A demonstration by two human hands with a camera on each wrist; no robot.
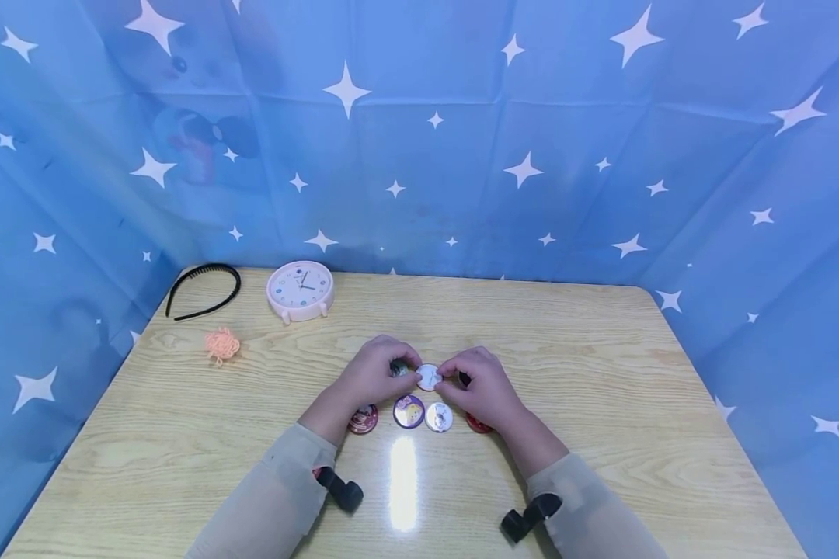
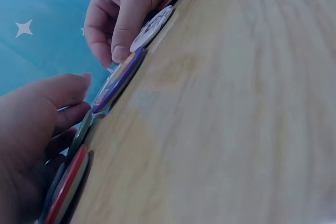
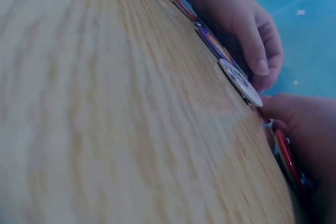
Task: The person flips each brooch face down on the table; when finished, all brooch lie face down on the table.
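A round white pin badge [image 1: 429,377] lies between my two hands, gripped at its edges by fingertips. My left hand [image 1: 379,371] has thumb and forefinger at its left rim, while my right hand [image 1: 484,386] pinches the right rim. Nearer to me are a purple-rimmed badge [image 1: 409,412] and a white badge with a drawing [image 1: 439,417], side by side. A dark red badge [image 1: 363,419] shows beside the left wrist, a red badge [image 1: 478,425] under the right hand. Partly hidden by the fingers are a greenish badge [image 1: 399,369] and a dark badge [image 1: 464,379].
On the wooden table [image 1: 601,373], a pink-framed clock [image 1: 301,289] stands at the back left. Left of it lie a black headband [image 1: 206,291] and a peach yarn bundle [image 1: 221,345]. A blue star-patterned curtain [image 1: 419,140] surrounds the back and sides.
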